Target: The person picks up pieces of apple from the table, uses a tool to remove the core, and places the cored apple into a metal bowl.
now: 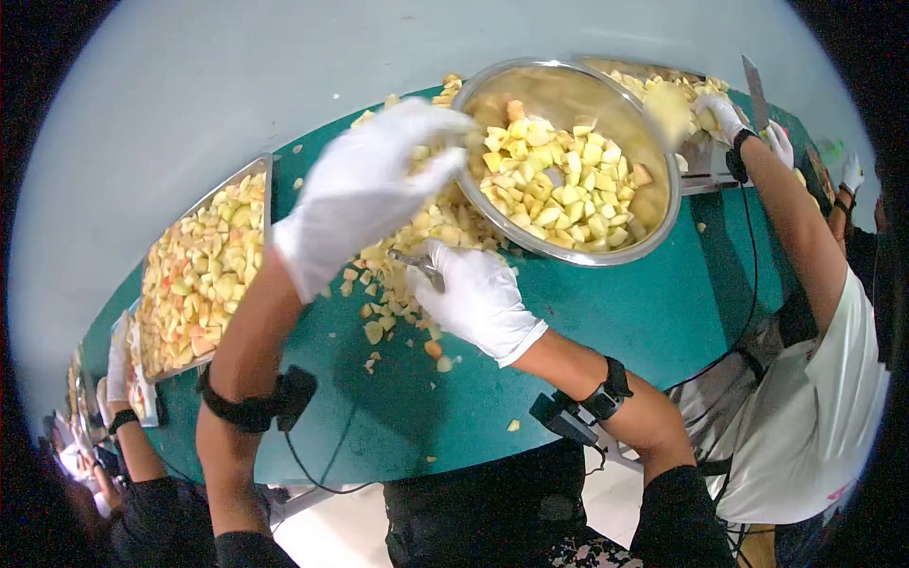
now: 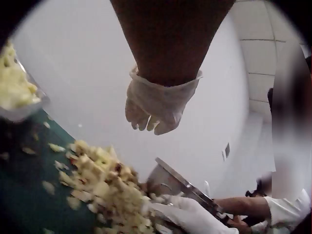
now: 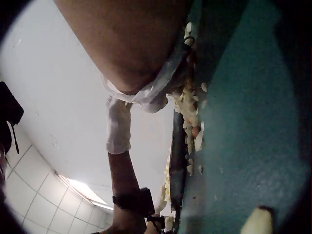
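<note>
fruit pieces [image 1: 407, 256] lie heaped on the green table [image 1: 606, 312] just beside a steel bowl [image 1: 653, 213] that is partly full of them. left hand [image 1: 365, 189], gloved, hovers over the heap with fingers relaxed, holding nothing. right hand [image 1: 473, 298] grips a knife [image 1: 417, 265] at the heap's edge.

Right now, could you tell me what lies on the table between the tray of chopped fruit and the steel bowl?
In the head view, a loose heap of fruit pieces lies on the green table between tray and bowl, under both gloved hands.
</note>
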